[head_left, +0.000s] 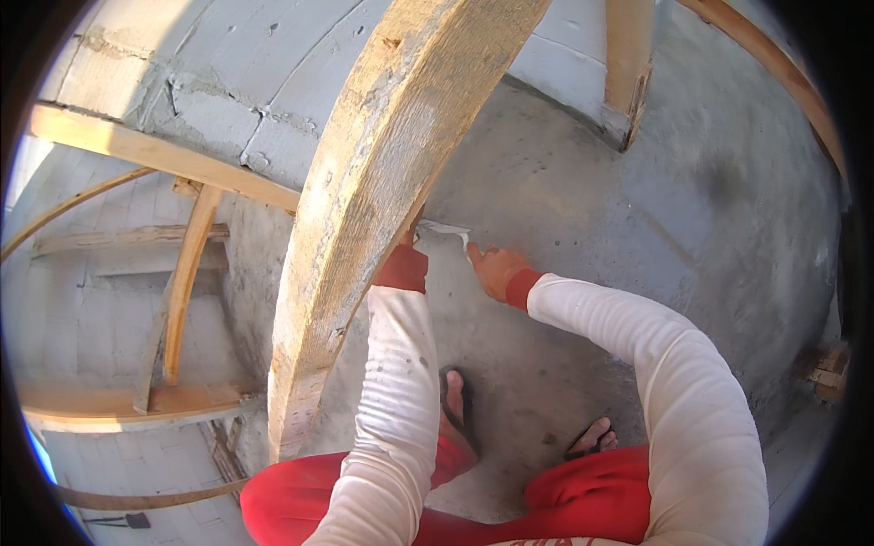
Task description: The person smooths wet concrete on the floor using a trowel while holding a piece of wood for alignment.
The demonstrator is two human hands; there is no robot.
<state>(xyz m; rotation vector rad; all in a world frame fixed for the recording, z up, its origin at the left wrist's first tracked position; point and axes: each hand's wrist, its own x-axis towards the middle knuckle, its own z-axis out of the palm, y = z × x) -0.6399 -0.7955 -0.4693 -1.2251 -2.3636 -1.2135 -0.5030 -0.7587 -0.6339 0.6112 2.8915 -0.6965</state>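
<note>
A thin, crumpled white strip [446,227] spans the gap between my hands, over the grey concrete floor [546,364]. Its material is hard to make out. My right hand [496,268] has its fingers closed on the strip's right end. At the other end is my left hand [412,235], mostly hidden behind a thick wooden beam [391,136], so its fingers do not show clearly. The beam runs up from the lower left, close beside my left forearm. Both sleeves are white with red cuffs.
A long timber [164,155] meets the beam from the left. Beyond it stand a wooden post [188,282] and a horizontal plank [137,405]. Another post [628,73] comes down at the upper right. A grey block wall [237,73] rises at the back left.
</note>
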